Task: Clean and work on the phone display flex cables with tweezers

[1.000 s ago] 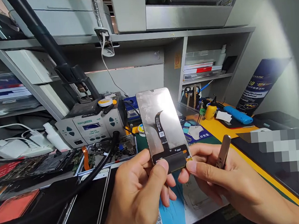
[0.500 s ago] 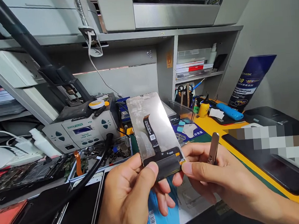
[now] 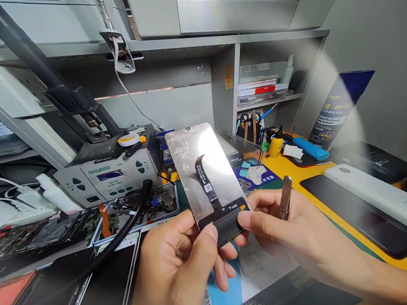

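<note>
Past the left hand (image 3: 180, 262) and the right hand (image 3: 283, 231) it's basically one long grey shelf unit (image 3: 177, 42), with shadowy open cubbies (image 3: 262, 54) under the top board and a pale back panel (image 3: 175, 108) sitting between them and the clutter. Further out and off to the right of the right hand there's a plain grey wall (image 3: 391, 29) with a hazy curve of light (image 3: 336, 50) near the shelf end. Just right of that same hand, the counter (image 3: 287, 170) is bright yellow, honestly pretty loud next to all that grey.
</note>
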A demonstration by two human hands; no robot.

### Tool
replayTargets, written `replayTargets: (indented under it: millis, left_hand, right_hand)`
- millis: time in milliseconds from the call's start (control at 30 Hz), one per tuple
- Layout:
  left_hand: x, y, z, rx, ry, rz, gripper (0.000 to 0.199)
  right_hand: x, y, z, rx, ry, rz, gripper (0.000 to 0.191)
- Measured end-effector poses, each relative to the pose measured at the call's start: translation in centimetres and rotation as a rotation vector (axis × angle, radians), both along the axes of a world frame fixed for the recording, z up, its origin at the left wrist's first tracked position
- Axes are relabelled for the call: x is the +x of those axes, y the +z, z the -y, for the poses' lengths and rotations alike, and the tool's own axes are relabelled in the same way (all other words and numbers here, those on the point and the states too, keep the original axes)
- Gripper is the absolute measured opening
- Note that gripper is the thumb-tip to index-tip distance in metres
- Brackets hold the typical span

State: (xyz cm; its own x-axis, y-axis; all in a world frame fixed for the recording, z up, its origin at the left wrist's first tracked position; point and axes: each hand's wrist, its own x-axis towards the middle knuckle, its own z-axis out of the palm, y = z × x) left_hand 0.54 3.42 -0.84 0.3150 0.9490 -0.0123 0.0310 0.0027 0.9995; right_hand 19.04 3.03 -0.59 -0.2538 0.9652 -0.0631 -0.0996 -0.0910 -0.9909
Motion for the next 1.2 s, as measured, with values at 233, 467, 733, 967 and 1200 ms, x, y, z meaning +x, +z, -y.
replayTargets:
  millis: [233,467,733,967,1200]
  left_hand:
    - [0.7,0.9,0.4,0.0,0.088,-0.045,0.019]
    - [0.8,0.9,-0.2,-0.028,0.085,-0.108,0.022]
    - [0.4,1.0,-0.1,0.017,0.052,-0.067,0.025]
    - [0.6,1.2,0.2,0.003,0.035,-0.033,0.025]
    - [0.8,1.2,0.4,0.007,0.08,-0.024,0.026]
  right_hand:
    - [0.0,-0.1,0.0,0.042,-0.022,0.059,0.031]
    - [-0.1,0.0,0.1,0.05,-0.04,0.176,0.03]
    - [-0.2,-0.1,0.1,0.055,-0.05,0.15,0.028]
    - [0.2,-0.6,-0.1,0.02,-0.021,0.078,0.023]
    - [0.5,-0.6,0.0,0.047,-0.028,0.069,0.022]
